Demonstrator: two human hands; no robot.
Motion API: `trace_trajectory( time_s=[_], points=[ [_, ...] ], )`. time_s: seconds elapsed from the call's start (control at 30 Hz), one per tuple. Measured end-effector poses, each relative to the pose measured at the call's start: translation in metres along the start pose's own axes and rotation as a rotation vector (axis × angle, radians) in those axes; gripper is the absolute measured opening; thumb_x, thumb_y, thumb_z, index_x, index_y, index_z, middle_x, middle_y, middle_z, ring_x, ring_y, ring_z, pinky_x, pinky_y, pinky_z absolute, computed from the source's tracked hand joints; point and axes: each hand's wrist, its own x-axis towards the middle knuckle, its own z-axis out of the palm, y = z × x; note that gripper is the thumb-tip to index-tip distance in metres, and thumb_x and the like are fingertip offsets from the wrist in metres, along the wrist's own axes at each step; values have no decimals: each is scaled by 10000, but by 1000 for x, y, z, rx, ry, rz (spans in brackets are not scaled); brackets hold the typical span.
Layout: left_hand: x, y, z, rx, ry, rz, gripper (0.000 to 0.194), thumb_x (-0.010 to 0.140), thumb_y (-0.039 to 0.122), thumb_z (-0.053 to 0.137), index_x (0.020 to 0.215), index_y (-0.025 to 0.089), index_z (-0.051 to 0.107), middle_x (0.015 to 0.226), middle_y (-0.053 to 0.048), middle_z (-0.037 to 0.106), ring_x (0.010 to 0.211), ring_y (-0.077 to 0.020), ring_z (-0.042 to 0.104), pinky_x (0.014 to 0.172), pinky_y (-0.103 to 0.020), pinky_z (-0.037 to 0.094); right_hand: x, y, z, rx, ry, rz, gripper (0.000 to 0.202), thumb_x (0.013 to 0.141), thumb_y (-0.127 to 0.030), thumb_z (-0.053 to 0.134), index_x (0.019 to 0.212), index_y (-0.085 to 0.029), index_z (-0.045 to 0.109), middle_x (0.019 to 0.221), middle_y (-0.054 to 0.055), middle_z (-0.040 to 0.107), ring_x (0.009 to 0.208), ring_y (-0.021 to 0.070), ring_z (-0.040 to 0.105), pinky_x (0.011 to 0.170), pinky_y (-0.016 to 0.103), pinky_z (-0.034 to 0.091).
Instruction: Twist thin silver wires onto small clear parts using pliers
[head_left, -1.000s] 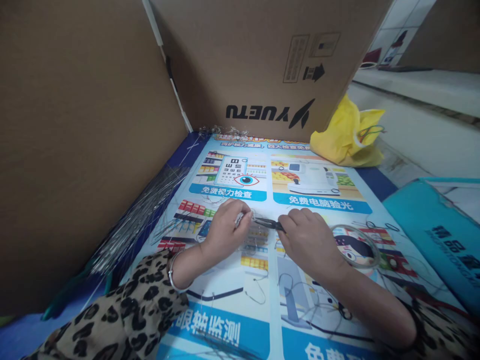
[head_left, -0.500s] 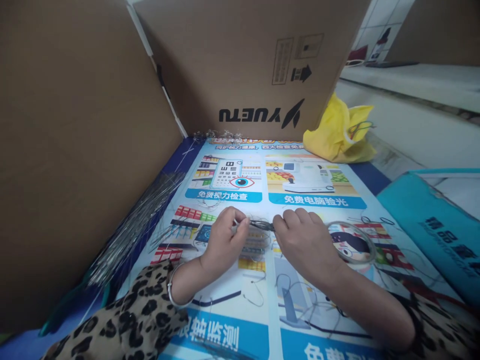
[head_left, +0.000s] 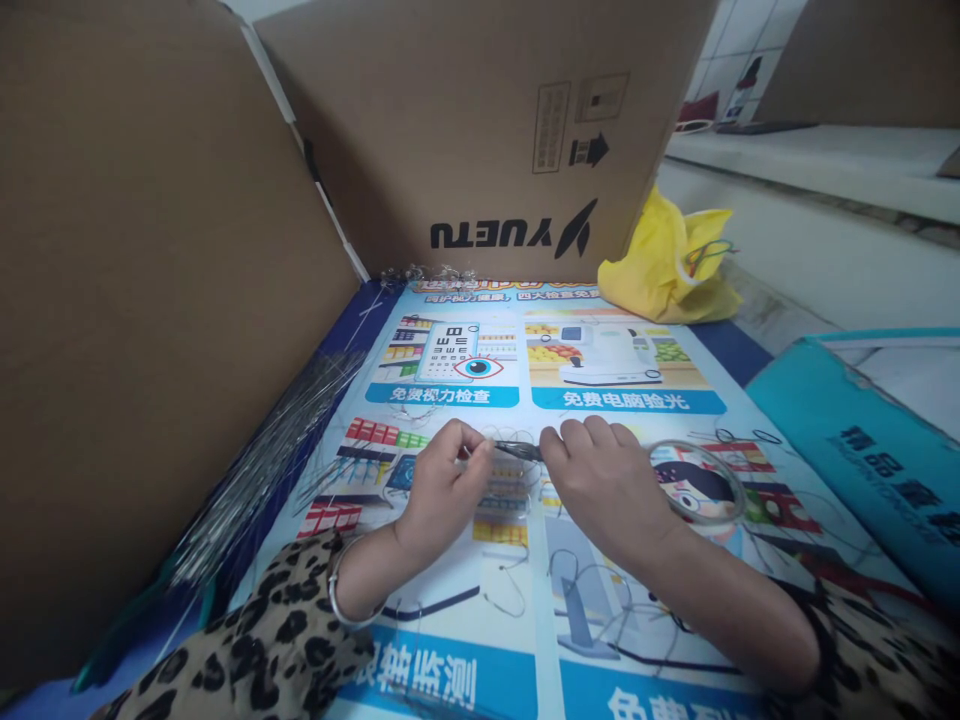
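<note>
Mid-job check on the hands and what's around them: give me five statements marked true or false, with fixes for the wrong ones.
1. The right hand grips the pliers. True.
2. The bracelet is on the right wrist. False: it circles the left wrist.
3. The bundle of straight metal wires lies left of the left hand. True.
4. The wire coil lies beside the left hand. False: it lies right of the right hand.
5. The YUETU lettering appears upside down. True.
</note>
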Motion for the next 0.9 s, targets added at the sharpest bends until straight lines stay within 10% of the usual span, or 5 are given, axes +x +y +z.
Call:
trace_trajectory(
  time_s=[0.9],
  points=[
    [2,-1,0,39,-37,36,122,821,199,477,699,186,479,658,17,528,628,-117,501,614,-247,408,-1,4,8,63,-92,-16,131,755,-103,525,850,-161,596,725,61,551,705,204,441,607,323,189]
  ],
)
